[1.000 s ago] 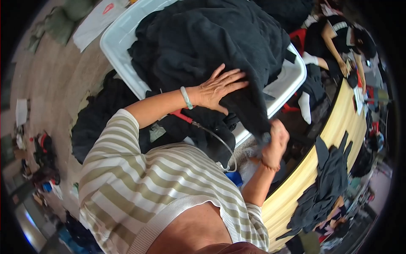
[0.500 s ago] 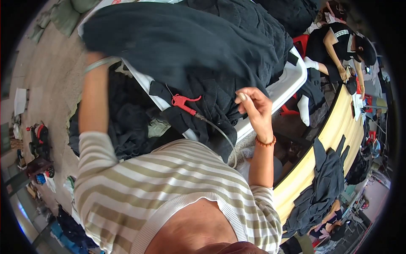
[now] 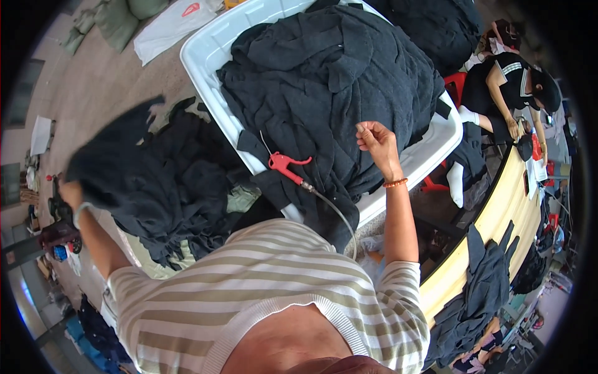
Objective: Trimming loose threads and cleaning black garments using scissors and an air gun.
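A dark garment (image 3: 103, 159), blurred by motion, is spread over the left-hand heap, its outer edge at my left hand (image 3: 71, 194). That hand is smeared, but its fingers seem closed on the cloth. My right hand (image 3: 378, 144) is raised in front of a big mound of dark cloth (image 3: 330, 68) in a white plastic tub (image 3: 208, 81). Its thumb and fingers are pinched together; anything between them is too small to make out. A red air blow gun (image 3: 288, 167) with a grey hose hangs against the cloth between my hands.
Left of the tub lies a heap of dark garments (image 3: 180, 187). On the right, a pale wooden table (image 3: 445, 277) bears more dark cloth (image 3: 476, 280). Beyond it a seated person (image 3: 514, 81) works with both hands. Stuffed sacks (image 3: 115, 25) and a white bag (image 3: 171, 31) lie at the back left.
The dark garment has swung off the tub, leftward and toward me, onto the left heap along with my left hand. My right hand stays raised and has pinched tighter.
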Motion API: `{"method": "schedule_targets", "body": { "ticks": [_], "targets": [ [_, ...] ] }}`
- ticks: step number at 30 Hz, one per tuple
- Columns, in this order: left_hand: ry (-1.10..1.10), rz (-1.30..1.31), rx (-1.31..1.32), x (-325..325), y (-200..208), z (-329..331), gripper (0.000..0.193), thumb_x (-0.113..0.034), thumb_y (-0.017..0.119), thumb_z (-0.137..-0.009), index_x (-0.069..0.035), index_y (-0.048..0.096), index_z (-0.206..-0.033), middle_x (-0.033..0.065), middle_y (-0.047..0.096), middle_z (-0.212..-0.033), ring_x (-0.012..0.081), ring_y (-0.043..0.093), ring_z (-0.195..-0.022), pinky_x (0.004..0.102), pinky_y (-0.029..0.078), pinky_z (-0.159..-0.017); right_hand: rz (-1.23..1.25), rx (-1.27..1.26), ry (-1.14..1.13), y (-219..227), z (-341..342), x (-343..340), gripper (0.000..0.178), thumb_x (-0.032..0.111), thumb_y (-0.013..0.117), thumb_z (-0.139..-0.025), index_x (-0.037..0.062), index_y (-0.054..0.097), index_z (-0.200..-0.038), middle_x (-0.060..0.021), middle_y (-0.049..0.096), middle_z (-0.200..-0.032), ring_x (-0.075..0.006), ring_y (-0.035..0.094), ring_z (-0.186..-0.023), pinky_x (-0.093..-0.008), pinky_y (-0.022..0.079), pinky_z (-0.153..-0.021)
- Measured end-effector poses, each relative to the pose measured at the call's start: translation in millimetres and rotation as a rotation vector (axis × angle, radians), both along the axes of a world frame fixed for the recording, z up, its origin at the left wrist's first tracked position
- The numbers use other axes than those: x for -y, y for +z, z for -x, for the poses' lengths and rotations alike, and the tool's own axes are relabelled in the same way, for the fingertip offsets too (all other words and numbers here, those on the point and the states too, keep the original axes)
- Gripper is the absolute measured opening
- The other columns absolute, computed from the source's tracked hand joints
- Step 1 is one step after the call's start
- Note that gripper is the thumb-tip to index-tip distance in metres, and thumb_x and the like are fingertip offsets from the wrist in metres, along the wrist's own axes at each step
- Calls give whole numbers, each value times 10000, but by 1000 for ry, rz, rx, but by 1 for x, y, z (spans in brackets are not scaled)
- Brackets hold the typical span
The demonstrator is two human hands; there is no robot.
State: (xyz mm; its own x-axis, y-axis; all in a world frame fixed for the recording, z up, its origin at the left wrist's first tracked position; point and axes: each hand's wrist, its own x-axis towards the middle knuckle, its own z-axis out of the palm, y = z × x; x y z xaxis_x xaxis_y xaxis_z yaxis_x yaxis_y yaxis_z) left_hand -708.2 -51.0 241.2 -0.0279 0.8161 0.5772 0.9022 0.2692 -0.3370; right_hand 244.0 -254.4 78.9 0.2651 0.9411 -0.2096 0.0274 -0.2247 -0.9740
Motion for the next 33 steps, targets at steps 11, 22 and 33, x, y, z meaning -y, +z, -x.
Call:
{"method": "schedule_targets", "body": {
  "ticks": [11, 22, 33],
  "targets": [
    [-772, 847, 1152, -50, -203, -470, 419, -227, 733, -851, 22, 634, -1174, 135, 680, -1142, 225, 647, -1056, 322, 488, -922, 146, 216, -367, -28, -14, -163, 1144, 475, 866, -679, 3, 231, -1505, -267, 457, -1403, -325, 531, -1227, -384, 467, -976],
    [-1207, 1021, 1005, -113, -202, -693, 417, -206, 712, -859, -52, 606, -1232, 153, 625, -1168, 278, 615, -1096, 365, 487, -913, -32, -56, -273, 7, -26, -117, 216, 103, 653, -909, -42, 669, -1068, -63, 690, -1001, -120, 636, -867, -257, 504, -791],
    [-1262, 703, 655, -128, -228, -746, 704, -205, 758, -785, -135, 436, -1408, 151, 467, -1368, 326, 372, -1345, 506, 275, -1127, 341, 425, -638, 10, -53, 194, 259, 20, 595, -912, -29, 645, -1161, -77, 668, -1097, -147, 597, -1052, -259, 428, -949]
  ]
}}
